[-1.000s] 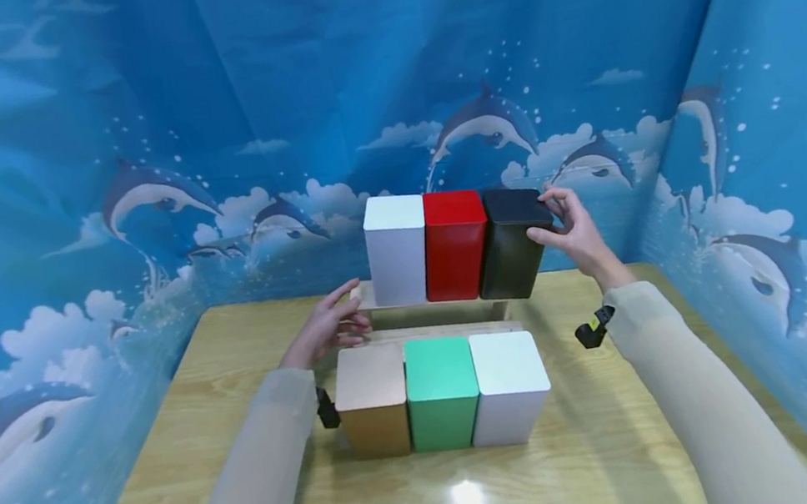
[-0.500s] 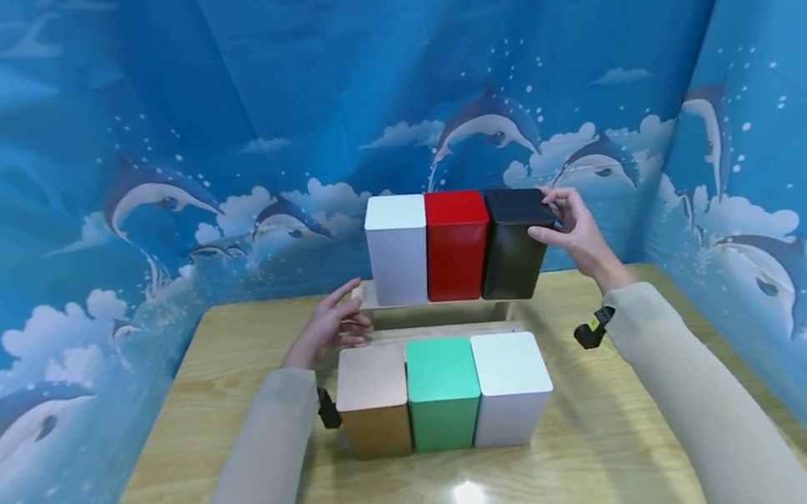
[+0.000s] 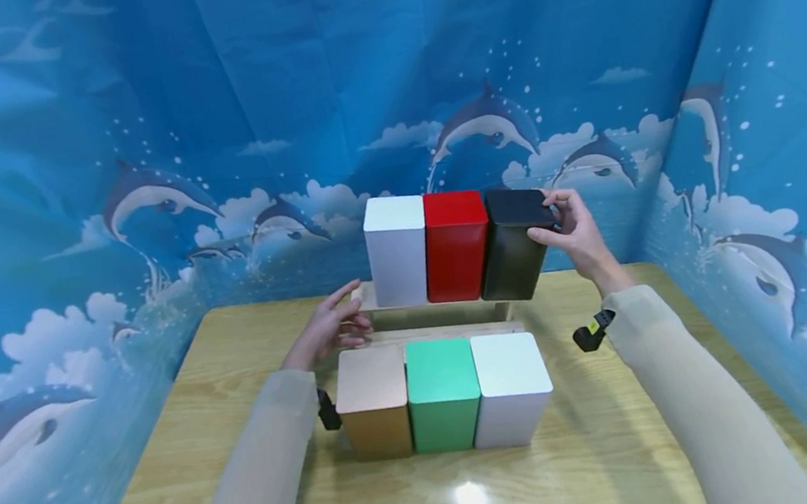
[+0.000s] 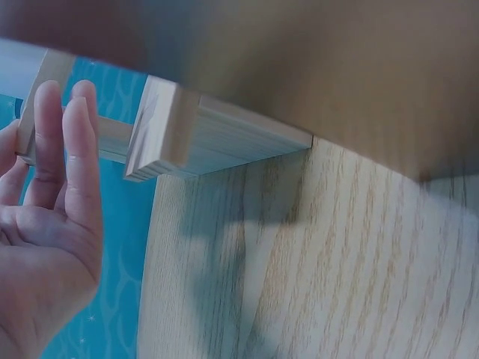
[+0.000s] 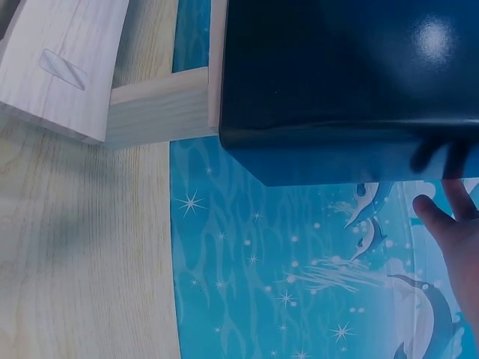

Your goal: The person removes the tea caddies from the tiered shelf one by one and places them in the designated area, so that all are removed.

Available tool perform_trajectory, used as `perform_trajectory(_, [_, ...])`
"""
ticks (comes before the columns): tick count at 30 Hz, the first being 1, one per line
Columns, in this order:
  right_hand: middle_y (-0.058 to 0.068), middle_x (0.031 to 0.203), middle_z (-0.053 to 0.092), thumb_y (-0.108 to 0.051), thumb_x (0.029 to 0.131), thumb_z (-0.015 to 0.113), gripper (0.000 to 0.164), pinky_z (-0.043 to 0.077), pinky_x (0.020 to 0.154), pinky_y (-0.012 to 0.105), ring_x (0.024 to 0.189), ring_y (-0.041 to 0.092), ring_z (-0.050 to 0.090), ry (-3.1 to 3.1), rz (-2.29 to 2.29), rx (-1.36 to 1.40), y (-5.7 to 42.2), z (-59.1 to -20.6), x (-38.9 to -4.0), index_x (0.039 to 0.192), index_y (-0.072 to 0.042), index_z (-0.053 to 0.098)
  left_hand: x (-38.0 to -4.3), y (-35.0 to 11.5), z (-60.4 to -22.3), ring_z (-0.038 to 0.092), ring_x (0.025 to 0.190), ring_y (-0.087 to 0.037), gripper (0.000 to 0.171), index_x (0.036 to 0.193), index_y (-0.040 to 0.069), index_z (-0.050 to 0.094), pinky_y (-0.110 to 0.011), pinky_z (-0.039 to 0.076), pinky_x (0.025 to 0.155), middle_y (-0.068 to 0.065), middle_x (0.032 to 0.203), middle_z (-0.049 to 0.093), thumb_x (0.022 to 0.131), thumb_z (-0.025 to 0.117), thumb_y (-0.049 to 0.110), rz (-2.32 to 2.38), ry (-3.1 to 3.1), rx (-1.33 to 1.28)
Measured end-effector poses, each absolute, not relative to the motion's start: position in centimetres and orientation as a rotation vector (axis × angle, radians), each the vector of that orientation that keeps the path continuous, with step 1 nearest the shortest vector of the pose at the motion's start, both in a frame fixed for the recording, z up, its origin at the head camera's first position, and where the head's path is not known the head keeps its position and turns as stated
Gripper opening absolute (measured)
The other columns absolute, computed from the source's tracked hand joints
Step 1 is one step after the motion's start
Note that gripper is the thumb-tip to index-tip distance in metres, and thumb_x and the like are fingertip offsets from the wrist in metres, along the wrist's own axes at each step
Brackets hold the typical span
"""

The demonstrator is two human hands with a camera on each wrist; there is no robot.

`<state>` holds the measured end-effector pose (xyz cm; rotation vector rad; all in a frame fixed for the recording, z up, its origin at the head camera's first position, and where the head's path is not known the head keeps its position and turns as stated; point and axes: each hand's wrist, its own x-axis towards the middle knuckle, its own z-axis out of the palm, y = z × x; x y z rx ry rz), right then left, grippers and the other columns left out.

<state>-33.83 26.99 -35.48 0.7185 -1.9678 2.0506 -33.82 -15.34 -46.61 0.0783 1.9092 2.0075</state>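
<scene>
My right hand (image 3: pixel 577 235) is at the upper right corner of a black rectangular tin (image 3: pixel 514 259), thumb and fingers apart. In the right wrist view the fingers reach to the side of this tin; a small gap seems to part the thumb from it. My left hand (image 3: pixel 328 328) is beside the left end of a two-tier wooden rack (image 3: pixel 451 331), its fingers loosely extended near the upper board. Beside the black tin on the upper tier stand a red tin (image 3: pixel 457 258) and a white tin (image 3: pixel 399 261).
On the lower tier, nearer me, stand a gold-brown tin (image 3: pixel 370 382), a green tin (image 3: pixel 441 373) and a second white tin (image 3: pixel 510 369). Under the rack is a wooden table (image 3: pixel 245 439). A blue dolphin-print curtain (image 3: pixel 268 134) encloses the back and sides.
</scene>
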Motion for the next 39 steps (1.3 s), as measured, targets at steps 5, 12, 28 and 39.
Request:
perform_trajectory(5, [0.019, 0.147, 0.026, 0.004, 0.083, 0.064, 0.035, 0.051, 0.079, 0.025, 0.116, 0.024, 0.049, -1.948, 2.037, 0.689, 26.8, -35.5, -33.3, 0.109, -0.004, 0.041, -33.8, -15.3, -46.6, 0.066, 0.082, -0.028, 0.051, 0.144, 0.034, 0.033, -0.042, 0.055, 0.069, -0.013, 0.086, 0.066, 0.096, 0.051, 0.032, 2.01, 1.912, 0.089])
perform_trajectory(12, [0.017, 0.148, 0.024, 0.005, 0.082, 0.065, 0.033, 0.052, 0.077, 0.024, 0.113, 0.021, 0.052, -1.922, 2.026, 0.643, 26.9, -35.6, -32.4, 0.107, -0.004, 0.044, -33.8, -15.1, -46.5, 0.066, 0.082, -0.027, 0.05, 0.143, 0.035, 0.034, -0.041, 0.055, 0.068, -0.013, 0.087, 0.066, 0.096, 0.051, 0.033, 2.003, 1.923, 0.076])
perform_trajectory(28, [0.017, 0.141, 0.035, 0.004, 0.08, 0.067, 0.03, 0.052, 0.074, 0.023, 0.115, 0.021, 0.05, -1.924, 1.937, 0.59, 28.0, -35.2, -29.9, 0.102, -0.003, 0.048, -33.5, -15.2, -46.7, 0.066, 0.082, -0.029, 0.05, 0.145, 0.033, 0.032, -0.042, 0.055, 0.069, -0.012, 0.085, 0.066, 0.097, 0.049, 0.032, 2.008, 1.922, 0.085])
perform_trajectory(39, [0.016, 0.14, 0.035, 0.01, 0.079, 0.065, 0.031, 0.048, 0.081, 0.022, 0.117, 0.02, 0.048, -1.858, 1.946, 0.603, 29.5, -35.4, -27.6, 0.102, -0.003, 0.049, -33.6, -15.1, -46.5, 0.066, 0.082, -0.029, 0.05, 0.143, 0.035, 0.035, -0.043, 0.055, 0.07, -0.017, 0.09, 0.065, 0.096, 0.051, 0.033, 2.008, 1.934, 0.053])
